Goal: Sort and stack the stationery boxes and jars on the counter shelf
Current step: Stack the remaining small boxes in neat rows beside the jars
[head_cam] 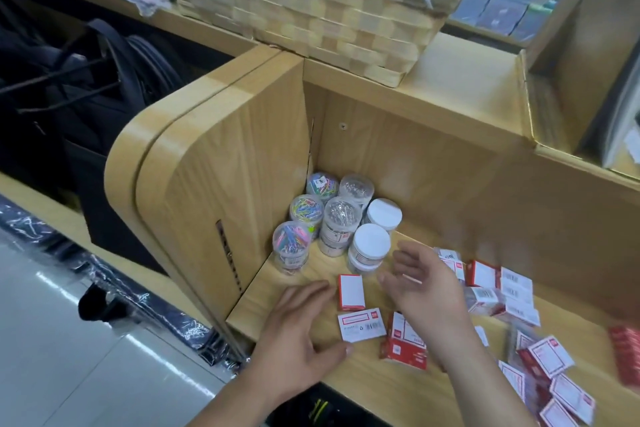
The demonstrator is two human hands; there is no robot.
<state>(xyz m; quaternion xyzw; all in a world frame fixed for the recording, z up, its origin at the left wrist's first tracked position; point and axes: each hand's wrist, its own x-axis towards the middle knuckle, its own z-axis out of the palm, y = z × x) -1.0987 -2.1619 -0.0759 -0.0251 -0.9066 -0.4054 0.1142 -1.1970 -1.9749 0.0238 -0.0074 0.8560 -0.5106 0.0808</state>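
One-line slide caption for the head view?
Both open hands, left hand and right hand, hover over red-and-white boxes beside clustered jars on a wooden shelf.

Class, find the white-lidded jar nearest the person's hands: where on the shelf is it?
In the head view, the white-lidded jar stands centre-shelf, at the jar cluster's right front, just behind the right hand and beside the silver-clip jar.

Jars [332,218] sit bunched in the shelf's [381,374] back-left corner, boxes [512,302] scattered to their right, basket [311,10] on the ledge above.
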